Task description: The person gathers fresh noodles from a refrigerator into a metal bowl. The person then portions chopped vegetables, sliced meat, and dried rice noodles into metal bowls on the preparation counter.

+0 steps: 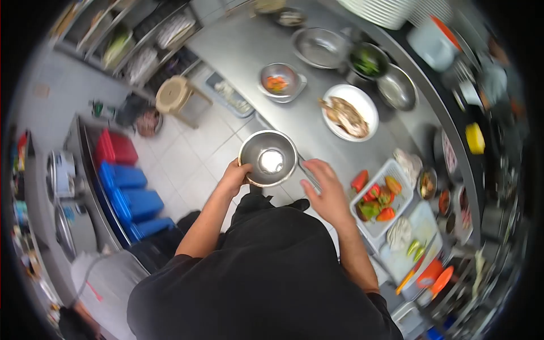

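A round steel bowl (268, 158) with nothing in it is held out over the floor by my left hand (236, 177), whose thumb lies over the rim. To the right of the bowl, apart from it, my right hand (324, 187) has its fingers spread and holds nothing. Beyond them on the steel counter (306, 127) are a white plate (371, 116) with a piece of cooked meat or fish and a steel bowl (294, 85) with chopped orange pieces. A white basket (403, 195) of red and green peppers stands right of my right hand.
Several steel bowls (399, 88) stand at the counter's back. A beige stool (171, 94) and blue containers (141, 204) are to the left. Another person in a grey top (107, 283) is at the lower left. A cutting board (422, 226) lies at the right.
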A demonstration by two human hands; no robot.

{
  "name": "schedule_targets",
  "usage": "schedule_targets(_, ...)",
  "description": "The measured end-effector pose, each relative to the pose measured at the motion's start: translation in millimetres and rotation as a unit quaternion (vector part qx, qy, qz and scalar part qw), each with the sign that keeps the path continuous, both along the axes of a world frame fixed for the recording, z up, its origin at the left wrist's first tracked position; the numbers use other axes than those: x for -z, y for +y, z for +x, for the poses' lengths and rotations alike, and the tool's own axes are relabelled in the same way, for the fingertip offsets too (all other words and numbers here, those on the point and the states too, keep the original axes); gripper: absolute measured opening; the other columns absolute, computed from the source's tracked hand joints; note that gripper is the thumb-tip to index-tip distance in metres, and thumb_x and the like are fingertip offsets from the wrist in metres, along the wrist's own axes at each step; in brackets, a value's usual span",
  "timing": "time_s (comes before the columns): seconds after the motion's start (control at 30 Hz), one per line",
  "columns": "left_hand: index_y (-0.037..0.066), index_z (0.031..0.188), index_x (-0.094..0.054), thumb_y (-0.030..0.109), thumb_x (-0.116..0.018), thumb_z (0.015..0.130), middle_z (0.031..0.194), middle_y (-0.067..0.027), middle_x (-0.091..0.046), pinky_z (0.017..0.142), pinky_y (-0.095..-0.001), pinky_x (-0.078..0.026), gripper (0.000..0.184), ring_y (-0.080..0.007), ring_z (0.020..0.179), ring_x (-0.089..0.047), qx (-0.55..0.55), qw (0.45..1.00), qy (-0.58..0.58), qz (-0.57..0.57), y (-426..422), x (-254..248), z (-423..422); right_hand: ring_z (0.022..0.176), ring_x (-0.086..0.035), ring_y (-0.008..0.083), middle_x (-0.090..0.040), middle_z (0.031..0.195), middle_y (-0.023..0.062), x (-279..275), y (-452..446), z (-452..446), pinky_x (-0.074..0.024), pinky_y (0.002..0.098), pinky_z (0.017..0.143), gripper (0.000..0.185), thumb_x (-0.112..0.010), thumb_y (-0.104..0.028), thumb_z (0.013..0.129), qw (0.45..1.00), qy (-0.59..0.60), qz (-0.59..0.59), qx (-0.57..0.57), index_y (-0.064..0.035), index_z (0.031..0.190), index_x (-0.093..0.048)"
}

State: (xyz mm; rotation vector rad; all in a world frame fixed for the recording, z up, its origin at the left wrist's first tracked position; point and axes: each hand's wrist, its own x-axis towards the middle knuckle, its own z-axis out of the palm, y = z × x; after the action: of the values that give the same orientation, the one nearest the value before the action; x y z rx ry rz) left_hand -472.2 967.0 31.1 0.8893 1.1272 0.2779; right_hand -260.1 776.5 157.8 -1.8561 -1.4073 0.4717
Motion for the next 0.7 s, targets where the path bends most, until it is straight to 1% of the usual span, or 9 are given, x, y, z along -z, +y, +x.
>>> schedule_targets(0.1, 0.0, 0.119, -0.054, 0.008, -0.058, 0.084, 0.092, -0.0098, -0.066, 0.059, -0.0312, -0.058, 0.036, -0.0184, 0.071, -0.066, -0.082, 0.992, 0.036, -0.085, 20, 66, -48, 0.129, -0.051, 0.0386, -0.055, 0.136, 0.0194, 66, 73, -27, -0.0421, 0.0422, 0.107, 0.045, -0.067, -0.019, 0.092, 0.981, 0.061, -0.131, -0.13, -0.0038, 0.132, -0.056)
schedule_targets(0.27, -0.006, 0.12, -0.043, 0.007, -0.057, 0.084, 0.093, -0.0175, -0.062, 0.058, -0.0346, -0.06, 0.041, -0.0209, 0.069, -0.066, -0.171, 0.968, 0.089, -0.158, 62, 193, -84, 0.133, -0.046, 0.0445, -0.046, 0.144, 0.0296, 270, 158, -27, -0.0381, 0.0451, 0.113, 0.062, -0.071, -0.027, 0.087, 0.957, -0.066, -0.266, -0.097, 0.0009, 0.139, -0.05)
schedule_targets(0.33, -0.009, 0.121, -0.039, 0.005, -0.057, 0.083, 0.096, -0.0204, -0.059, 0.059, -0.037, -0.058, 0.044, -0.0235, 0.069, -0.065, -0.215, 0.962, 0.106, -0.132, 77, 205, -83, 0.132, -0.047, 0.0442, -0.048, 0.142, 0.0293, 330, 185, -16, -0.0381, 0.0462, 0.112, 0.063, -0.069, -0.028, 0.088, 0.95, -0.083, -0.295, -0.059, 0.001, 0.14, -0.049)
schedule_targets(0.37, -0.009, 0.122, -0.039, 0.004, -0.057, 0.083, 0.1, -0.0209, -0.059, 0.059, -0.0371, -0.057, 0.045, -0.0246, 0.072, -0.065, -0.213, 0.962, 0.119, -0.118, 85, 241, -87, 0.13, -0.049, 0.044, -0.051, 0.14, 0.0288, 353, 202, -10, -0.0385, 0.0466, 0.112, 0.062, -0.068, -0.03, 0.089, 0.951, -0.074, -0.3, -0.029, 0.0011, 0.14, -0.049)
schedule_targets(0.4, -0.01, 0.122, -0.038, 0.003, -0.058, 0.083, 0.103, -0.0215, -0.059, 0.059, -0.0373, -0.055, 0.046, -0.0258, 0.075, -0.065, -0.203, 0.964, 0.132, -0.111, 82, 275, -90, 0.129, -0.05, 0.0439, -0.054, 0.137, 0.0283, 370, 208, -7, -0.039, 0.0471, 0.111, 0.062, -0.066, -0.031, 0.09, 0.948, -0.067, -0.311, 0.008, 0.0013, 0.139, -0.05)
schedule_targets(0.53, -0.005, 0.125, -0.044, 0.003, -0.06, 0.083, 0.111, -0.0209, -0.059, 0.074, -0.0361, -0.055, 0.046, -0.0269, 0.096, -0.063, -0.217, 0.97, 0.092, -0.053, 92, 325, -97, 0.126, -0.053, 0.0439, -0.058, 0.132, 0.027, 372, 195, -12, -0.0429, 0.0471, 0.106, 0.059, -0.06, -0.035, 0.092, 0.938, -0.151, -0.273, 0.151, -0.0007, 0.139, -0.051)
schedule_targets(0.6, -0.002, 0.13, -0.045, 0.004, -0.06, 0.084, 0.114, -0.0184, -0.06, 0.081, -0.0347, -0.054, 0.049, -0.0261, 0.1, -0.063, -0.173, 0.975, 0.122, -0.064, 98, 320, -102, 0.126, -0.053, 0.0433, -0.058, 0.134, 0.0265, 367, 157, -7, -0.0431, 0.0473, 0.105, 0.059, -0.059, -0.037, 0.093, 0.923, -0.183, -0.264, 0.212, -0.0016, 0.14, -0.052)
schedule_targets(0.67, -0.002, 0.132, -0.045, 0.004, -0.06, 0.084, 0.116, -0.0173, -0.061, 0.081, -0.035, -0.054, 0.051, -0.0246, 0.1, -0.063, -0.168, 0.979, 0.112, -0.039, 90, 332, -112, 0.126, -0.053, 0.0424, -0.057, 0.135, 0.0257, 364, 106, -4, -0.0423, 0.0478, 0.105, 0.058, -0.058, -0.039, 0.095, 0.9, -0.201, -0.283, 0.264, -0.0026, 0.139, -0.052)
schedule_targets(0.7, -0.001, 0.133, -0.046, 0.004, -0.058, 0.085, 0.115, -0.017, -0.061, 0.082, -0.0351, -0.054, 0.051, -0.024, 0.101, -0.063, -0.165, 0.978, 0.102, -0.072, 89, 323, -113, 0.125, -0.054, 0.0421, -0.058, 0.135, 0.0256, 362, 94, 3, -0.0432, 0.0461, 0.105, 0.059, -0.059, -0.042, 0.094, 0.861, -0.168, -0.357, 0.321, -0.0023, 0.138, -0.054)
